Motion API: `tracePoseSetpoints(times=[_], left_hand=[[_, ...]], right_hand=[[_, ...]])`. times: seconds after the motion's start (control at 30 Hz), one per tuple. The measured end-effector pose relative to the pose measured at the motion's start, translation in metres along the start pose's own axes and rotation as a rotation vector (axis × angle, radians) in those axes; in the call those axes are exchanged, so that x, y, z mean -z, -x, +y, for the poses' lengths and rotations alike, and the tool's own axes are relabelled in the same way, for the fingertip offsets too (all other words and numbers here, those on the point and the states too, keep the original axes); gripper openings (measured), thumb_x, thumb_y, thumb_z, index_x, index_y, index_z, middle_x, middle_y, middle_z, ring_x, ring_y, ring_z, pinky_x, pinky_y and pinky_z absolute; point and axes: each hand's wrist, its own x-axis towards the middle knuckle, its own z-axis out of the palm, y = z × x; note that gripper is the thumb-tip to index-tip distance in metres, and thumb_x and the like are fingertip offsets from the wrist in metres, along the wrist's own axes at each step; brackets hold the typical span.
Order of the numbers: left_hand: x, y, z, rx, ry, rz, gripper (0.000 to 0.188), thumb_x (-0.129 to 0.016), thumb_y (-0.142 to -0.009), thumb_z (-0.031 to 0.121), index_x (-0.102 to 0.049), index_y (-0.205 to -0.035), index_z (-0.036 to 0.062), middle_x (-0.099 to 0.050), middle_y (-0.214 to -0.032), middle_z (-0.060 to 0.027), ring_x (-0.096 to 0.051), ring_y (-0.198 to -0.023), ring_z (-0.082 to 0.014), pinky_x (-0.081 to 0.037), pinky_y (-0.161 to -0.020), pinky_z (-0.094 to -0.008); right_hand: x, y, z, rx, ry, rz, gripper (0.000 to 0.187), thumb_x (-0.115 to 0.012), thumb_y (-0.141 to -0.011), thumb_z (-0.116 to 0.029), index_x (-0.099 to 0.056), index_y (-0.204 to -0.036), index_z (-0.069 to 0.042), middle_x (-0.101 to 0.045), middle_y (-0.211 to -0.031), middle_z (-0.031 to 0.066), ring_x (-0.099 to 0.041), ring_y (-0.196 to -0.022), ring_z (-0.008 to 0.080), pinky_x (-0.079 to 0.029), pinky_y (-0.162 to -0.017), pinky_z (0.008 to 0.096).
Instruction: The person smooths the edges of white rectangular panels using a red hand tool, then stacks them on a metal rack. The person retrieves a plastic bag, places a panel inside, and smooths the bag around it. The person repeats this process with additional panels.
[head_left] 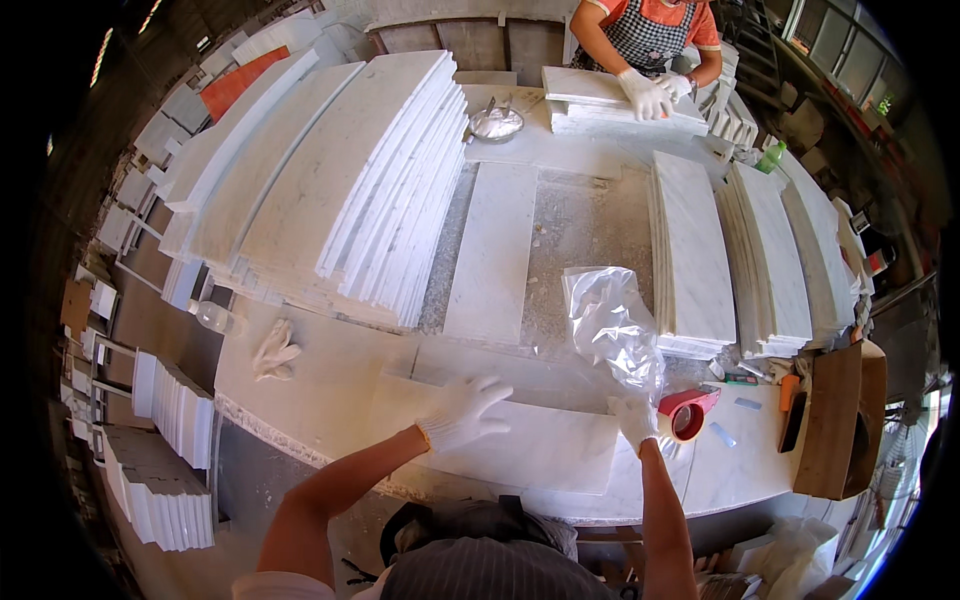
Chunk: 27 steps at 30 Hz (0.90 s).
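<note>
My left hand [462,410], in a white glove, hovers with fingers spread over a white marble slab [540,445] lying at the near edge of the work table. My right hand [636,418], also gloved, pinches the lower end of a crumpled clear plastic bag [612,325] that rises away from me over the table. A red tape dispenser [688,412] sits just right of my right hand.
Tall stacks of marble slabs [345,180] lean at the left, two more stacks [735,255] lie at the right. A single slab [493,250] lies mid-table. Across the table a person's gloved hands [648,95] rest on a slab pile. A spare glove [273,350] lies left; cardboard [835,420] lies right.
</note>
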Motion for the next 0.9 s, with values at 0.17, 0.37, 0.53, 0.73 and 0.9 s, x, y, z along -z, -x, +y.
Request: tracePoseSetpoints(times=[0.17, 0.37, 0.53, 0.73, 0.9], left_hand=[[-0.009, -0.099, -0.068, 0.491, -0.233, 0.165, 0.072, -0.078, -0.076, 0.046, -0.053, -0.132, 0.0086, -0.056, -0.127, -0.0160, -0.057, -0.111, -0.0367, -0.048, -0.091, -0.0475], [-0.018, -0.184, -0.105, 1.172, -0.197, -0.057, 0.115, -0.079, -0.065, 0.067, -0.029, -0.149, 0.0045, -0.036, -0.148, -0.0237, -0.038, -0.136, -0.0413, -0.039, -0.105, -0.0518], [-0.026, -0.212, -0.106, 1.374, -0.246, -0.110, 0.124, -0.081, -0.063, 0.068, -0.021, -0.153, 0.0065, -0.032, -0.151, -0.0232, -0.033, -0.140, -0.0393, -0.035, -0.109, -0.0564], [-0.016, -0.221, -0.117, 1.453, -0.211, -0.226, 0.122, -0.081, -0.057, 0.072, -0.034, -0.148, 0.0057, -0.040, -0.145, -0.0159, -0.042, -0.132, -0.0304, -0.042, -0.101, -0.0499], [-0.011, -0.221, -0.133, 1.367, -0.208, -0.269, 0.113, -0.084, -0.052, 0.072, -0.048, -0.137, 0.0069, -0.047, -0.132, -0.0108, -0.048, -0.126, -0.0275, -0.046, -0.097, -0.0438]], right_hand=[[-0.001, 0.003, -0.012, 0.009, 0.042, -0.004, 0.040, -0.068, -0.085, -0.038, -0.072, -0.075, 0.001, -0.061, -0.062, 0.0102, -0.056, -0.061, 0.0166, -0.044, -0.060, 0.0368], [0.003, 0.010, -0.019, -0.075, 0.013, 0.022, 0.037, -0.066, -0.084, -0.036, -0.074, -0.080, 0.000, -0.068, -0.070, 0.0124, -0.063, -0.069, 0.0206, -0.048, -0.067, 0.0366], [-0.001, 0.008, -0.017, -0.071, 0.003, 0.035, 0.035, -0.065, -0.084, -0.033, -0.075, -0.085, 0.000, -0.072, -0.080, 0.0143, -0.067, -0.076, 0.0231, -0.050, -0.072, 0.0367], [-0.001, 0.010, -0.014, -0.060, -0.049, 0.027, 0.031, -0.061, -0.085, -0.030, -0.075, -0.089, -0.003, -0.072, -0.087, 0.0161, -0.069, -0.082, 0.0285, -0.051, -0.075, 0.0376], [-0.001, 0.007, -0.013, -0.023, 0.003, 0.015, 0.033, -0.060, -0.086, -0.034, -0.074, -0.090, -0.004, -0.070, -0.089, 0.0212, -0.067, -0.081, 0.0379, -0.050, -0.073, 0.0443]])
